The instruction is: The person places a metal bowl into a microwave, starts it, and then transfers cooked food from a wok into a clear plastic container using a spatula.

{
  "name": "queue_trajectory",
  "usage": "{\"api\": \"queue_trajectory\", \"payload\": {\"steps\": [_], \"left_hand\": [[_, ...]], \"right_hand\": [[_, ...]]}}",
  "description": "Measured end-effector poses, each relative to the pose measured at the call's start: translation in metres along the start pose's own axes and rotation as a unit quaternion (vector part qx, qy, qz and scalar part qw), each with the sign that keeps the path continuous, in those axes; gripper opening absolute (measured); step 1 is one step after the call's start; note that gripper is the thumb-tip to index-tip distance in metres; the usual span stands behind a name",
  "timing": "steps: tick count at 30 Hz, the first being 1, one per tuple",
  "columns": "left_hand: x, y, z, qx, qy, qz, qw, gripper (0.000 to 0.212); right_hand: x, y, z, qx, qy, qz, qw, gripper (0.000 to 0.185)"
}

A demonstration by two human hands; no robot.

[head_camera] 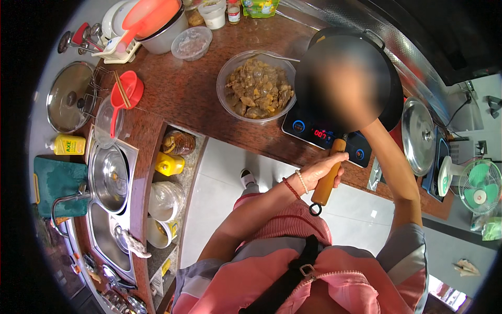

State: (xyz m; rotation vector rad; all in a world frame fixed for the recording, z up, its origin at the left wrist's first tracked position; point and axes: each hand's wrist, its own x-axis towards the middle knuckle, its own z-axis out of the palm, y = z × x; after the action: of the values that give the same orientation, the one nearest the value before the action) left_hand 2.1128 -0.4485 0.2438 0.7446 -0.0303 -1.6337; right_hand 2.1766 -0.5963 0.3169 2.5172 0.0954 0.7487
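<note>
My left hand (321,172) is wrapped around the wooden handle (330,176) of a black wok (395,92). The wok sits on an induction cooktop (310,135) with a lit red display. Over the wok reaches my right hand (347,84), but a round blur covers it and most of the pan, so its fingers and anything in them cannot be made out. Left of the wok stands a clear plastic bowl (222,94) full of brown marinated meat pieces (257,88). A metal utensil handle (276,57) sticks out of the bowl towards the wok.
A metal lid (417,135) and a green fan (479,192) stand to the right. Left are a red ladle (132,84) with chopsticks, a double sink (110,235) and a dish soap bottle (70,145). A plastic tub (191,42) and seasoning jars (213,15) line the back.
</note>
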Motion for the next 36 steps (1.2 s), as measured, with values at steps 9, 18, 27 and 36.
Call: {"api": "queue_trajectory", "payload": {"steps": [9, 18, 27, 36], "left_hand": [[0.003, -0.004, -0.003, -0.008, -0.015, 0.011, 1.000, 0.031], [-0.001, 0.000, -0.002, -0.003, -0.008, -0.006, 1.000, 0.032], [-0.002, 0.004, 0.001, 0.015, -0.002, 0.000, 1.000, 0.031], [-0.002, 0.001, 0.001, -0.021, -0.003, -0.004, 1.000, 0.031]], "right_hand": [[-0.030, 0.015, 0.002, 0.017, -0.011, -0.011, 1.000, 0.028], [0.005, -0.010, -0.032, 0.313, -0.017, 0.058, 0.948, 0.024], [-0.047, 0.032, -0.020, 0.074, -0.048, 0.125, 0.988, 0.038], [-0.056, 0.015, -0.085, 0.159, -0.169, 0.112, 0.966, 0.031]]}}
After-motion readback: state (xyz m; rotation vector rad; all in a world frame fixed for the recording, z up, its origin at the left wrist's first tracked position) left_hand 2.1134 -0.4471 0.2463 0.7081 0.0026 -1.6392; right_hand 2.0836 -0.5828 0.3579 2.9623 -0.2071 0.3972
